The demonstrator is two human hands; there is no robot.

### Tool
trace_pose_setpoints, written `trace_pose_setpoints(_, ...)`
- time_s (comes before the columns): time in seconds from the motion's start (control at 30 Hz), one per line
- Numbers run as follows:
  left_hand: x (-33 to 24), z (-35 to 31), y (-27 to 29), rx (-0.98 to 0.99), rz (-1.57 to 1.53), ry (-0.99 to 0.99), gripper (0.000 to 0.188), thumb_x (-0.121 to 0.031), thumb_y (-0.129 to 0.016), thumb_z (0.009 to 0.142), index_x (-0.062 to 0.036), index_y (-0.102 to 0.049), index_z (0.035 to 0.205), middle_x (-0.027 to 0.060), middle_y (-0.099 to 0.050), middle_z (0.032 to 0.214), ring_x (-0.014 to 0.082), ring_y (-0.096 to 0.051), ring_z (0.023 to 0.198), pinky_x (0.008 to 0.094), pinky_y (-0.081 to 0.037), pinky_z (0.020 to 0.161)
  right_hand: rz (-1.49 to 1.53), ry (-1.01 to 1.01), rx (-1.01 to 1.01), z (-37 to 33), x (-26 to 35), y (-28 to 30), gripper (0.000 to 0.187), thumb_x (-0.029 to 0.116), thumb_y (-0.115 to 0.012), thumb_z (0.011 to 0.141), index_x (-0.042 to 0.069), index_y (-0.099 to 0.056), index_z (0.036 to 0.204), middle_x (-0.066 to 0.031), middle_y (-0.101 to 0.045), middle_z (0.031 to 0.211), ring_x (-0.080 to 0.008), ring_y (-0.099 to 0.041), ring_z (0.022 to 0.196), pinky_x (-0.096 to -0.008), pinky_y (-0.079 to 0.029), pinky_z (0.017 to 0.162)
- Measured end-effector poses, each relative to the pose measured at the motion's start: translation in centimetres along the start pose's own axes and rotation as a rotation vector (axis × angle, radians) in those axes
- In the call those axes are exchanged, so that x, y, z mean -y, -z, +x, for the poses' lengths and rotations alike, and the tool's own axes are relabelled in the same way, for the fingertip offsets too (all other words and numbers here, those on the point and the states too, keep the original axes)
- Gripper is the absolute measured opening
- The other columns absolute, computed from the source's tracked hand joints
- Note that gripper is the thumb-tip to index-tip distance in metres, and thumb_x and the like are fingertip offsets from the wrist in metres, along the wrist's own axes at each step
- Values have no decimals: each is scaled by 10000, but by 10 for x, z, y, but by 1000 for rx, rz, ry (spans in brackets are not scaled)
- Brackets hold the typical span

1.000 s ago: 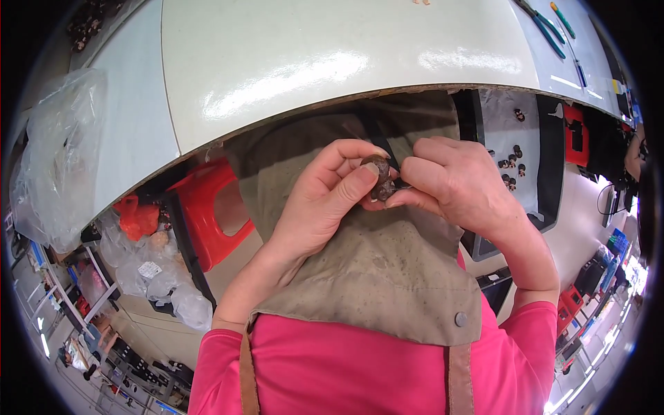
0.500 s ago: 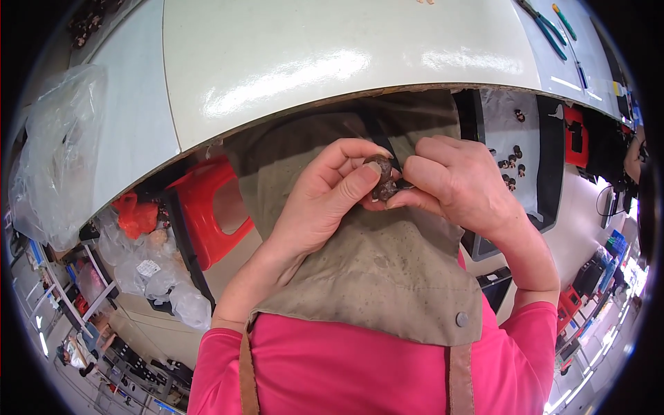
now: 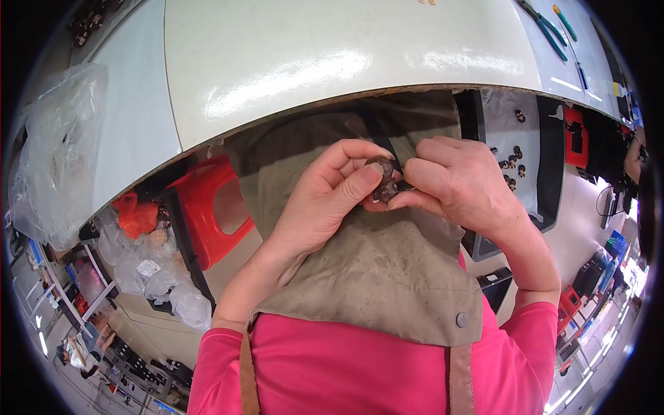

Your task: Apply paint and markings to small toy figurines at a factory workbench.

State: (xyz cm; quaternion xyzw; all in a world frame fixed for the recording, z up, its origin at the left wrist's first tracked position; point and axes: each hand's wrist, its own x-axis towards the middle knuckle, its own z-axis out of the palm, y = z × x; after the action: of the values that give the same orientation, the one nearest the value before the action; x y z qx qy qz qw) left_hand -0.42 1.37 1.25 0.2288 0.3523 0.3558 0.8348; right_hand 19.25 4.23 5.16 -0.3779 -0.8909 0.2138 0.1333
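Observation:
My left hand [image 3: 339, 183] pinches a small dark brown figurine [image 3: 384, 188] between thumb and fingers, above my apron-covered lap. The figurine has a rounded upper part and a narrower, knobbly lower part. My right hand [image 3: 453, 180] is closed right beside it, thumb and bent forefinger meeting at the figurine's side. A small dark piece, perhaps a tool tip, shows between those right fingers; most of it is hidden, so its kind cannot be made out.
The white table [image 3: 332, 41] curves across in front. On its right lie green-handled pliers [image 3: 546, 31] and a thin screwdriver-like tool [image 3: 566, 22]. A black tray [image 3: 550, 180] with several small dark figurines [image 3: 512, 162] stands at right. At left are a red stool [image 3: 211, 207] and plastic bags [image 3: 155, 270].
The figurine has turned slightly in my left fingers. Both hands stay almost in the same place.

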Motion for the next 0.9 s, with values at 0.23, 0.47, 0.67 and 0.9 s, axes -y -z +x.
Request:
trace_pose_setpoints(0.23,2,0,1,5,-10,10,242,-239,-541,920,-65,-516,1085,37,-599,923,86,-573,797,215,-482,676,104,-66,39,1,1,0,459,494,-606,738,66,-443,706,-77,-432,637,-283,-485,574,-365,-389,494)
trace_pose_setpoints(0.47,3,2,-1,-9,-38,29,217,-215,-536,926,-51,-524,1067,22,-594,858,70,-569,724,201,-483,635,80,-52,57,2,0,0,481,525,-566,757,62,-445,708,-77,-437,651,-283,-489,585,-365,-393,498)
trace_pose_setpoints(0.67,2,1,2,21,19,34,279,-294,-559,907,-72,-519,1069,39,-592,922,92,-573,815,223,-482,686,34,-41,49,2,1,1,479,523,-576,748,64,-447,700,-71,-434,646,-272,-490,580,-360,-400,494)
trace_pose_setpoints(0.9,2,0,-2,-32,-12,14,203,-194,-552,918,-49,-521,1055,19,-591,846,70,-565,717,204,-484,635,23,-29,34,1,1,0,473,518,-586,741,69,-447,682,-64,-421,630,-262,-487,562,-355,-393,483)
